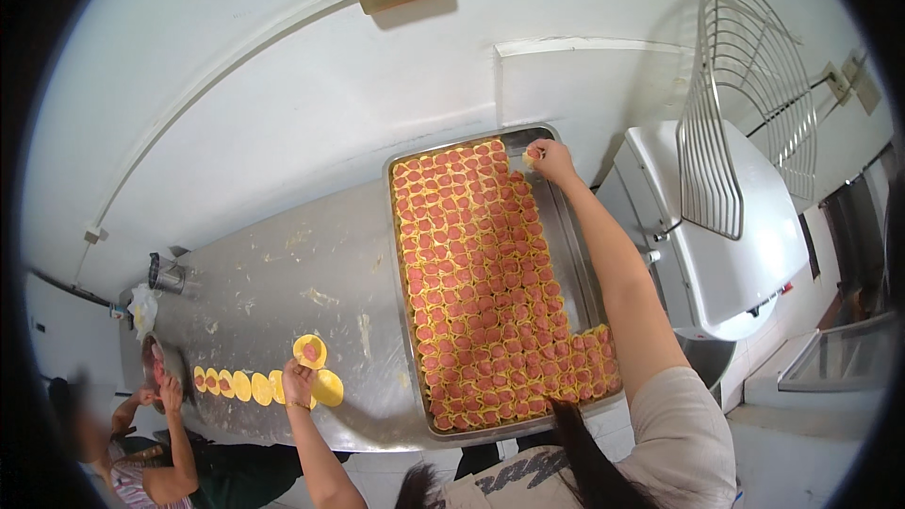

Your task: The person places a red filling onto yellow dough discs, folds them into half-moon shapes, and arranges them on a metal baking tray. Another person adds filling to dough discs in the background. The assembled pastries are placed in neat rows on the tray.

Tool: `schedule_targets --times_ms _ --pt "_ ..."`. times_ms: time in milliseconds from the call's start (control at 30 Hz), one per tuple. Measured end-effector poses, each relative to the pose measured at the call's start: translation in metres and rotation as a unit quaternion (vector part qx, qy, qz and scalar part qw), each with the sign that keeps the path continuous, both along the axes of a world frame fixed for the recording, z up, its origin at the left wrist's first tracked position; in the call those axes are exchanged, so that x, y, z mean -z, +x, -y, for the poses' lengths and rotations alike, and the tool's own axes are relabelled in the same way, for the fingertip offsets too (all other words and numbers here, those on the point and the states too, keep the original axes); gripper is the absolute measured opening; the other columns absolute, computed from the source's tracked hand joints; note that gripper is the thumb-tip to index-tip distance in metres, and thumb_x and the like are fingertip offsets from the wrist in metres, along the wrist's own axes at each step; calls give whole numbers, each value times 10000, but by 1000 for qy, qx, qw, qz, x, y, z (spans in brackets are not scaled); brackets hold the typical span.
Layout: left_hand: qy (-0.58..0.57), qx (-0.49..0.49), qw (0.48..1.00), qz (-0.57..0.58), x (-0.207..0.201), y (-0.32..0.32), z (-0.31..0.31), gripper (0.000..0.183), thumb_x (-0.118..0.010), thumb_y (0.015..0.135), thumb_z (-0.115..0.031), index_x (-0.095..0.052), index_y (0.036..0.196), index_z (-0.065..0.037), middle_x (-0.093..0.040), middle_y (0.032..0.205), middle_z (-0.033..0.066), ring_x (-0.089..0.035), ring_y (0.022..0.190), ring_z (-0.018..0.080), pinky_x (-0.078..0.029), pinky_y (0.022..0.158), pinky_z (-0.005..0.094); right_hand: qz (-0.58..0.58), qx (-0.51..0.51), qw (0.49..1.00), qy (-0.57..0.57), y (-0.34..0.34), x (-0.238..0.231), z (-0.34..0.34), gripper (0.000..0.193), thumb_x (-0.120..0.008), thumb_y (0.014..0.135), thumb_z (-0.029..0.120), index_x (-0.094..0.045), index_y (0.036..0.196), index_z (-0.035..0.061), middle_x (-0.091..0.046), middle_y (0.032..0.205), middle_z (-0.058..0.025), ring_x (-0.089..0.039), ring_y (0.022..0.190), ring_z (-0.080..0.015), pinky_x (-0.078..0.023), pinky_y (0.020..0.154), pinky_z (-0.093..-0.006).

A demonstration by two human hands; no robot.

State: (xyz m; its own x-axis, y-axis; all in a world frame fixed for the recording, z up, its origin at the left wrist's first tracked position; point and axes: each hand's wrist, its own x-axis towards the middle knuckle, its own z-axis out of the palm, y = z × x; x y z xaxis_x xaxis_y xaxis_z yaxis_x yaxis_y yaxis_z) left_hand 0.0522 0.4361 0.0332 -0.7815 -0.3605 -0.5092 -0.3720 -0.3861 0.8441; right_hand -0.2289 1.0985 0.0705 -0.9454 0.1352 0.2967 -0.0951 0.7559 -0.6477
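Note:
A big metal tray point(400, 254) holds rows of small open-topped dumplings point(471, 273) with pink filling and yellow wrappers. Over the tray's far right part, my right hand point(553, 160) pinches one dumpling point(533, 153) beside the end of the rows. My left hand point(300, 381), low over the table left of the tray, is closed on a round yellow wrapper point(310, 351) with a lump of pink filling on it. Right of that hand lies a plain yellow wrapper point(328, 388). A line of overlapping wrappers point(242, 386) runs off to the left, the farthest ones topped with filling.
The tray stands on a steel table point(283, 273) against a white wall. At the table's left end, a co-worker point(141, 452) has both hands at a metal bowl point(151, 358) of pink filling. A white machine point(726, 226) with a wire guard point(712, 151) stands to the right.

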Motion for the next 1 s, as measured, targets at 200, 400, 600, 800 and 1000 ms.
schedule_targets --times_ms 200,400,600,800,1000 --pt "92 -56 993 -52 -5 11 -22 270 -448 886 -208 -525 1038 1 -577 1086 109 -567 1036 255 -503 887 369 22 -122 989 82 -34 21 7 153 -626 612 75 -638 765 63 -613 760 -127 -590 738 -312 -473 657 -384" --pt "111 -41 987 -110 -30 22 -53 285 -446 903 -190 -516 1074 27 -578 1115 130 -573 1042 245 -511 874 342 62 -206 971 107 -39 21 7 119 -611 625 67 -642 741 69 -623 753 -127 -598 736 -308 -473 656 -385" --pt "170 -41 972 -155 -47 32 -73 303 -429 920 -161 -490 1141 38 -566 1153 141 -555 1089 248 -486 931 356 56 -215 973 60 -36 24 5 173 -595 638 30 -662 788 84 -647 781 -121 -618 754 -277 -482 664 -367" --pt "172 -55 972 -150 -58 55 -95 315 -420 930 -144 -466 1183 38 -556 1178 148 -562 1088 227 -511 895 324 41 -209 977 28 -33 22 7 197 -589 636 17 -669 798 98 -643 765 -130 -617 747 -285 -477 663 -372" --pt "144 -65 982 -100 -65 88 -111 313 -409 935 -136 -454 1189 43 -574 1142 139 -595 1029 219 -530 857 305 98 -126 984 79 -22 6 10 246 -640 682 41 -663 926 59 -605 741 -176 -571 614 -274 -457 605 -330"
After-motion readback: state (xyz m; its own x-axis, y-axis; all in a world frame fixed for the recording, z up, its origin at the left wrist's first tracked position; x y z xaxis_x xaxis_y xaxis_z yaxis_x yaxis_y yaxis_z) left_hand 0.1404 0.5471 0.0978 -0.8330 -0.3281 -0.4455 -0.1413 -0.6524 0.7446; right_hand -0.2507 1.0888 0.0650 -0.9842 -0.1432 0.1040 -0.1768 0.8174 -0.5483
